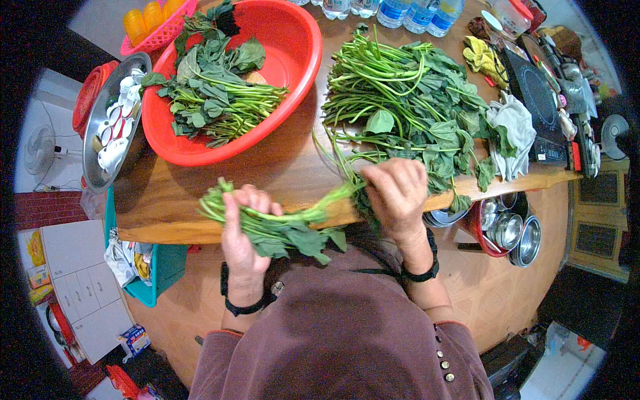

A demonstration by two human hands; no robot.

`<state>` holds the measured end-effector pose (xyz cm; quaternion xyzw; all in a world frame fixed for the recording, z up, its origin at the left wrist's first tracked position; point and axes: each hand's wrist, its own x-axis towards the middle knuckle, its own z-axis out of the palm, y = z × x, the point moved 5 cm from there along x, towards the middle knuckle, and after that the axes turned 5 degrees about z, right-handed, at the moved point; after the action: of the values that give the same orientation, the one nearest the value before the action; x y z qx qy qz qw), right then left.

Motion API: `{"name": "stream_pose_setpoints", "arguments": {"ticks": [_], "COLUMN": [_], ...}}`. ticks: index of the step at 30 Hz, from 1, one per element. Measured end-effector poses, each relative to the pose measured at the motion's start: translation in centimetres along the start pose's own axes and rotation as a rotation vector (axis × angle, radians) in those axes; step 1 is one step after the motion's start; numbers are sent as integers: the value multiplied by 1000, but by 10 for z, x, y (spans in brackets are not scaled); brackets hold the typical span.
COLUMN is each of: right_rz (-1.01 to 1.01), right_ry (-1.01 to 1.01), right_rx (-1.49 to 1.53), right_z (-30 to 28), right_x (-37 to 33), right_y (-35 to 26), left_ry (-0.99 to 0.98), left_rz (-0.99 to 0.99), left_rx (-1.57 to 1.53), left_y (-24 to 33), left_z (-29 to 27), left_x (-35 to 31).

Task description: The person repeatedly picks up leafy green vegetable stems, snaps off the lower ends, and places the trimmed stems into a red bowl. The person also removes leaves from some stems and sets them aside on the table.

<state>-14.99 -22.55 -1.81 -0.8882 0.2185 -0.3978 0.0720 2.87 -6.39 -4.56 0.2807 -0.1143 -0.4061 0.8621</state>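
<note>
My left hand [245, 230] is closed around a small bunch of leafy green stems [287, 239], just off the front edge of the wooden table. To its right, my right hand [399, 193] is closed with its thumb and fingers on a leafy stem [337, 195], which stretches across toward the bunch. Beyond my right hand lies a large heap of leafy greens [407, 100], stems to the left and leaves to the right. At the far left, a red plastic basin [300, 83] holds another pile of greens [223, 100].
A metal tray [93, 150] with white and red pieces stands left of the basin. Water bottles [413, 15] line the table's far side. On the right are a grey cloth [513, 133], a yellow cloth [483, 59] and a black cooktop [533, 93]. Metal bowls [510, 230] sit below the table.
</note>
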Motion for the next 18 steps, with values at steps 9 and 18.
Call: {"name": "stream_pose_setpoints", "arguments": {"ticks": [9,18], "right_rz": [191,128], "right_ry": [-15,-181], "right_rx": [-54,-89], "right_z": [10,41], "right_x": [3,11], "right_y": [11,-22], "left_ry": [76,45], "left_rz": [69,-120], "left_rx": [-158,-75], "left_y": [55,37], "left_z": [-27,-25], "left_x": [0,-9]}}
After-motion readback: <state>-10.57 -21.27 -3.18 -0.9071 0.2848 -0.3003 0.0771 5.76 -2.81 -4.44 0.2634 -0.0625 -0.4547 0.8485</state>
